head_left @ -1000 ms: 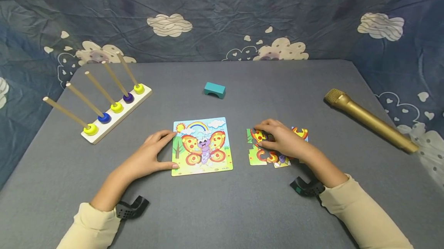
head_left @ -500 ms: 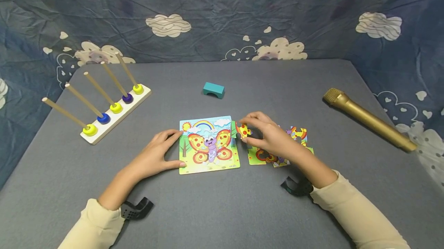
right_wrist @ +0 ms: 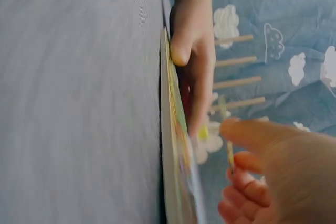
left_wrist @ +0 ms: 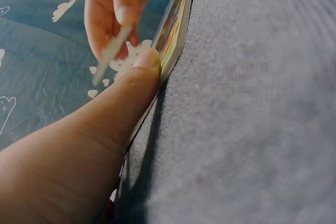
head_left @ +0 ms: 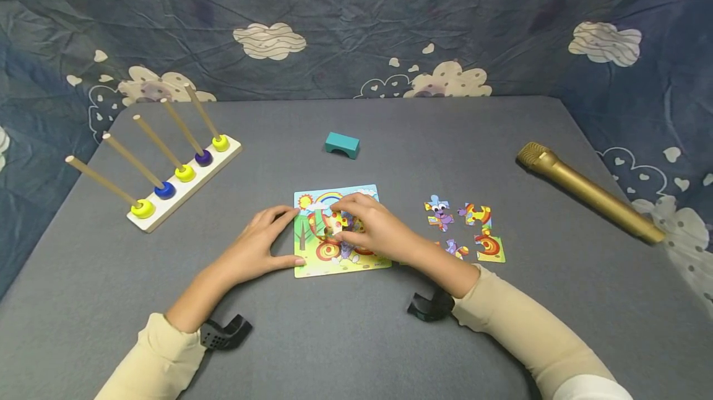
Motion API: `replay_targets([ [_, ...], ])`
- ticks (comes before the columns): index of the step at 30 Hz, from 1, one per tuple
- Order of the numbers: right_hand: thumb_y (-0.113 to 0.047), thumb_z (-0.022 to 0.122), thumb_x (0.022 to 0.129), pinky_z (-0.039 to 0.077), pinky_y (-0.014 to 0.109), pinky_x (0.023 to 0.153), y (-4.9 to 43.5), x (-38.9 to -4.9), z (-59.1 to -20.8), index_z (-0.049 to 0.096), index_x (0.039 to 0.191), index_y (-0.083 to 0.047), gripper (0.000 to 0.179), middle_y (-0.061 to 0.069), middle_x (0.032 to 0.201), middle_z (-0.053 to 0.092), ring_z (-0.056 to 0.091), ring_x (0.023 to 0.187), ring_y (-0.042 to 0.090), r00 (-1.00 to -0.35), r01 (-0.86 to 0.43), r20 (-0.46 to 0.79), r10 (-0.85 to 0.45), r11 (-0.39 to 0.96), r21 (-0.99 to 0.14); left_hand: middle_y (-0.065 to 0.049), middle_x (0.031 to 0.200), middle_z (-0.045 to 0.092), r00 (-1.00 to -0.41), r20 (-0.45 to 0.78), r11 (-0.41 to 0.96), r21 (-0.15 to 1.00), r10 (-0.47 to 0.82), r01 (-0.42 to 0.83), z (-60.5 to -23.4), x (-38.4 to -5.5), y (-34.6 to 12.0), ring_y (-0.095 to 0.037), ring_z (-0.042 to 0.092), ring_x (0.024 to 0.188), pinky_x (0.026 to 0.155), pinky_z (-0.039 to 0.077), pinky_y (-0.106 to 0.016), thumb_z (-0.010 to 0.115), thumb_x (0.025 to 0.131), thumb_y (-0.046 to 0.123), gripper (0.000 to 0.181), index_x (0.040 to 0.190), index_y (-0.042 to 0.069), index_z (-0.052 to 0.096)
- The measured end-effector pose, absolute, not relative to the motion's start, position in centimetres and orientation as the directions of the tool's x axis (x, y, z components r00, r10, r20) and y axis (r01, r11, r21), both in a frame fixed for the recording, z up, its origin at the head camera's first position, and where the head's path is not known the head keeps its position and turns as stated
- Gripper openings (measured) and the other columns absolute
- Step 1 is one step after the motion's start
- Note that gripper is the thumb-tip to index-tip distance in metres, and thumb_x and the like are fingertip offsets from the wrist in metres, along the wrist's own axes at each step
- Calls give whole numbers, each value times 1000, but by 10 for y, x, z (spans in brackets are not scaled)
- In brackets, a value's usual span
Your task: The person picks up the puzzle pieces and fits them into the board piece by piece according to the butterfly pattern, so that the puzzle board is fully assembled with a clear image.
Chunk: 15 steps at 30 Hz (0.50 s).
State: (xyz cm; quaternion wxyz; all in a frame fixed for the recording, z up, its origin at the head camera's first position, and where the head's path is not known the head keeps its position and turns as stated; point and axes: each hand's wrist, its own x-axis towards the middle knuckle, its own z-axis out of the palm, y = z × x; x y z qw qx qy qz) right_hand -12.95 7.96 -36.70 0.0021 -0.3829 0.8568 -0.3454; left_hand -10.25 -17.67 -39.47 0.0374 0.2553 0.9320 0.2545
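Observation:
A square butterfly puzzle board [head_left: 317, 269] lies flat on the grey table. My left hand [head_left: 253, 245] rests at its left side, thumb on the lower left corner and fingertips at the upper left edge. Over the board's middle, my right hand [head_left: 375, 230] pinches a puzzle piece [head_left: 335, 223] with yellow and red patterning between thumb and fingers. The left wrist view shows this piece [left_wrist: 111, 53] edge-on, tilted and raised above the board. Part of the butterfly picture is hidden behind the right hand.
Several loose puzzle pieces [head_left: 440, 213] lie right of the board, some partly behind the right forearm. A teal arch block [head_left: 342, 145] stands beyond it. A peg stand [head_left: 195, 184] with coloured rings is at left, a gold microphone [head_left: 590, 192] at right.
My right hand has picked up a piece from the loose group and carried it left over the board. The board has shifted slightly right with my left hand at its edge.

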Motion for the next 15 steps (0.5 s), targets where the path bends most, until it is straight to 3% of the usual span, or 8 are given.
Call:
replay_targets([
  [8, -22, 68, 80, 37, 29, 89, 58, -133, -380, 59, 116, -9, 39, 0, 110, 53, 47, 103, 14, -697, -652, 173, -696, 515, -557, -6, 143, 27, -851, 77, 717, 503, 519, 483, -396, -103, -179, -30, 23, 128, 100, 20, -51, 61, 77, 54, 84, 141, 10, 30],
  [15, -22, 70, 77, 34, 28, 90, 52, -136, -381, 61, 116, -11, 40, -2, 107, 54, 46, 101, 13, -700, -664, 155, -697, 556, -500, -5, 142, 29, -839, 95, 694, 517, 536, 502, -394, -104, -180, -29, 25, 126, 98, 23, -52, 62, 78, 50, 73, 138, 15, 37],
])
